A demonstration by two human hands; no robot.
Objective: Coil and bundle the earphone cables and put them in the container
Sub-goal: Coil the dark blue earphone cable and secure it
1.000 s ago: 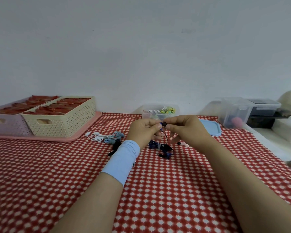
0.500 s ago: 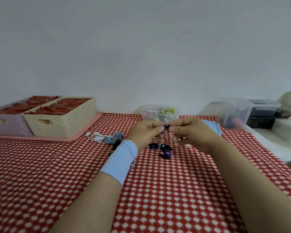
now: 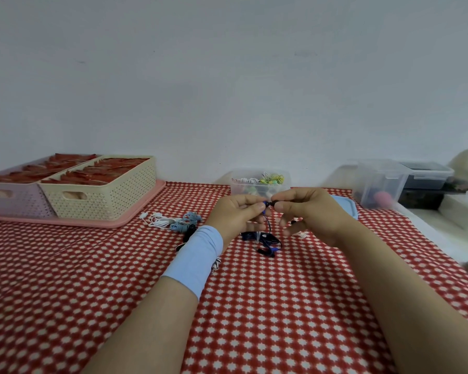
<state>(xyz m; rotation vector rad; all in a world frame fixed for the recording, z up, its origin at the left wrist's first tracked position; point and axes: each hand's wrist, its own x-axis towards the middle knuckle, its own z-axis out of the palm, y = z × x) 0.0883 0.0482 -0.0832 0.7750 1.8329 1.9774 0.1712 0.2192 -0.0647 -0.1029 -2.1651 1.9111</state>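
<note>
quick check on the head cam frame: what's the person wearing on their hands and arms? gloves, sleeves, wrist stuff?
No gloves. The left hand has a light blue stretch-fabric cuff round the wrist and lower forearm; the rest of that arm is bare. The right hand and its arm are bare, with no sleeve, watch or ring visible. The cuff is plain, with no markings.

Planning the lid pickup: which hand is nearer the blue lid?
Right. The right hand overlaps the left edge of the blue lid in view; the left hand lies farther left, across the earphone both pinch.
</note>
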